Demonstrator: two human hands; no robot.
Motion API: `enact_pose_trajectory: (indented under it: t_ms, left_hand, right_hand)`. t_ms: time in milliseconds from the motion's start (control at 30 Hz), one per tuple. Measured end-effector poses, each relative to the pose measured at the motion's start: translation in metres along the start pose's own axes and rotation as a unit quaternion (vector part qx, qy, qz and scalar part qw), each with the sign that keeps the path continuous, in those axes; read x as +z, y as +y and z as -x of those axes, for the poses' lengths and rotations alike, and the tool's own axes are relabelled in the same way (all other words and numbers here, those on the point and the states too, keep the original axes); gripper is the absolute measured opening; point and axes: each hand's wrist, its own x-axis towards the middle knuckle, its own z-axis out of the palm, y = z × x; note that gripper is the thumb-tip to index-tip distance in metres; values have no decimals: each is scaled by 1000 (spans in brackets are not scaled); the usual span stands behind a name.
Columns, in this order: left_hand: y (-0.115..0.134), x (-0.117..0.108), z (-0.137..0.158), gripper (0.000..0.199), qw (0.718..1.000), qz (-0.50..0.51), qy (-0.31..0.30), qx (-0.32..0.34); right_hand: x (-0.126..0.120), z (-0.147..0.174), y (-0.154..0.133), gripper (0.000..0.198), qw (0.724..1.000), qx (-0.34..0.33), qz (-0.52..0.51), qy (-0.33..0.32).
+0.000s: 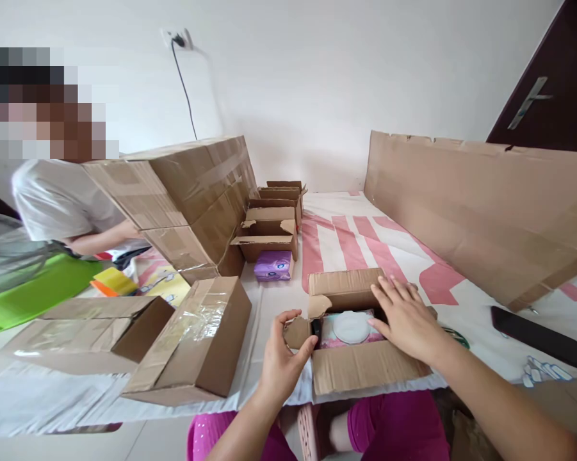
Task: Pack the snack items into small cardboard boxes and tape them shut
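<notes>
Open cardboard carton [372, 368] sits on the table [269, 304], wipes pack [351, 328] inside, carton probably light, bendy at the flaps, best held by both ends; left hand [281, 365] curls round the end flap [296, 333], grip's firmness unclear, right hand [406, 323] spread, clasping nothing, at the opposite end.

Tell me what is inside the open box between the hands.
A pink-patterned pack with a white lid. It hides whatever lies beneath; the right hand covers part of the box.

The carton [372, 370] is brown, the wipes pack [330, 340] pink with a white lid [351, 327], the cloth [350, 246] pink-striped white.
</notes>
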Motion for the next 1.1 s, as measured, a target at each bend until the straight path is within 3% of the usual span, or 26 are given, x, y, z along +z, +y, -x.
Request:
enact_pose_trajectory:
  t_ms: [67,100,167,233,300,367,533,633,767,867,933,1033,1100]
  left_hand:
    - [9,-3,-1,32,994,-50,32,90]
    - [16,-5,-2,25,985,-77,20,153]
    - [34,-7,-5,21,954,-134,-54,264]
    - [52,-8,-8,26,922,-209,-139,296]
    - [63,-7,-10,22,903,-294,-169,263]
    - [66,-6,-10,21,890,-366,-160,220]
    - [48,-10,-11,48,888,-413,-159,124]
    - [25,-12,-11,64,908,-349,-221,64]
    - [-9,-7,-3,98,937,-172,-300,57]
    - [-24,2,6,114,950,-76,-301,20]
    - [-27,7,10,117,958,-38,-285,0]
    - [-24,12,11,120,968,-2,-250,-8]
    - [-18,11,10,122,973,-1,-229,-11]
  right_hand:
    - [3,-2,18,76,998,7,-47,-39]
    - [3,-2,23,78,995,10,-76,-59]
    - [4,-1,26,74,989,18,-125,-79]
    - [4,1,25,68,985,30,-150,-76]
    - [5,2,23,65,984,34,-161,-71]
    - [7,3,22,65,983,30,-168,-65]
    - [12,7,25,66,984,32,-171,-48]
    - [15,8,26,73,983,32,-176,-40]
    - [13,4,23,75,985,27,-168,-40]
    - [7,2,14,66,995,16,-92,22]
    - [1,1,8,51,996,-35,-74,41]
    - [-3,-3,4,38,987,-88,-122,-53]
    - [-1,-8,4,46,982,-71,-132,-117]
